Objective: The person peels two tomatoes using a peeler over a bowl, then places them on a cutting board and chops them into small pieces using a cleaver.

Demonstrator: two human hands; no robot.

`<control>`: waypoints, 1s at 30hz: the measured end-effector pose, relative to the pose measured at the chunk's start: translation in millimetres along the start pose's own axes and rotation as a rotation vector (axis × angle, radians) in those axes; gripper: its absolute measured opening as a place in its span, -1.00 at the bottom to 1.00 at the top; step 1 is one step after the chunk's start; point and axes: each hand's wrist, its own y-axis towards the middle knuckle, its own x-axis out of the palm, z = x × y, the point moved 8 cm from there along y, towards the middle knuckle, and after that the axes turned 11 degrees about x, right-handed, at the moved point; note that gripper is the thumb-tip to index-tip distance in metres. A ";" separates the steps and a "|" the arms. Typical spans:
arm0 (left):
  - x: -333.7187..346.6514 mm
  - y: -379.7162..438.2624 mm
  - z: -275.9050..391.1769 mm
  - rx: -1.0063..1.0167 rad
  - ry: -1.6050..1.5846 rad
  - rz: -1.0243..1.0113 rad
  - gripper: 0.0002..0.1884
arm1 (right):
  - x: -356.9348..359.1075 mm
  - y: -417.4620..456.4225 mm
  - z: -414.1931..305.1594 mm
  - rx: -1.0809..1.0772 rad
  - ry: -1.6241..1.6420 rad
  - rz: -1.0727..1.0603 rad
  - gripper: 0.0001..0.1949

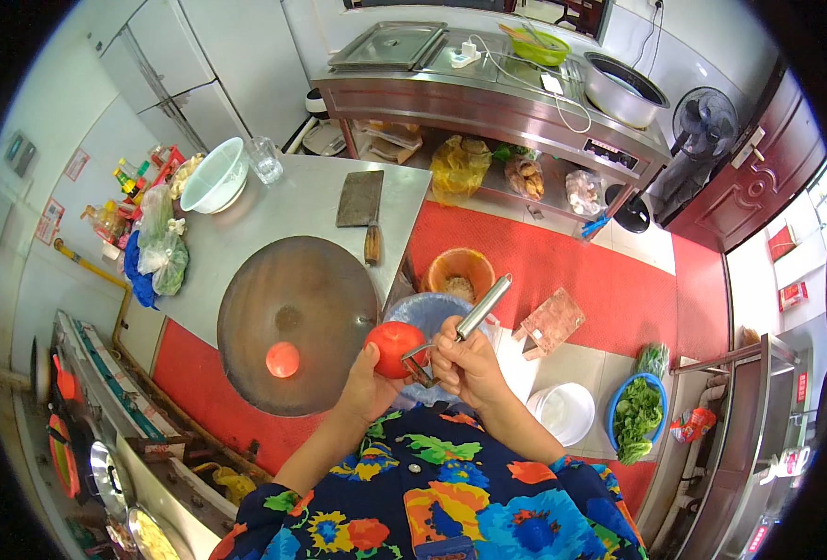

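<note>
A red tomato [394, 348] rests in my left hand [368, 385], its thumb over the near side. My right hand [466, 360] holds a metal peeler [483, 306] by its lower handle, with the peeler's head against the tomato's right side. Both hands are above a bin lined with a blue bag [424, 313]. A second tomato [282, 359], paler and apparently peeled, sits on the round wooden chopping board [301, 280] to the left. Beyond the board, a cleaver [361, 203] with a wooden handle lies on the steel table [287, 189].
A pale green bowl [216, 175], a glass [265, 161] and bagged vegetables [163, 245] stand on the table. On the floor are an orange bucket [461, 262], a white bucket [564, 413] and a blue basin of leafy greens [639, 413].
</note>
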 end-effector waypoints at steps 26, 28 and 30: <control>22.9 -14.7 -11.4 -0.215 -0.082 0.014 -0.47 | -21.8 6.6 9.4 -0.018 0.047 -0.029 -0.84; 19.9 -13.2 -12.7 -0.259 -0.086 -0.059 -0.47 | -22.6 8.8 12.2 0.034 0.048 -0.053 -0.84; 19.9 -13.4 -12.5 -0.303 -0.094 -0.116 -0.46 | -21.1 9.7 12.6 0.069 0.039 -0.077 -0.84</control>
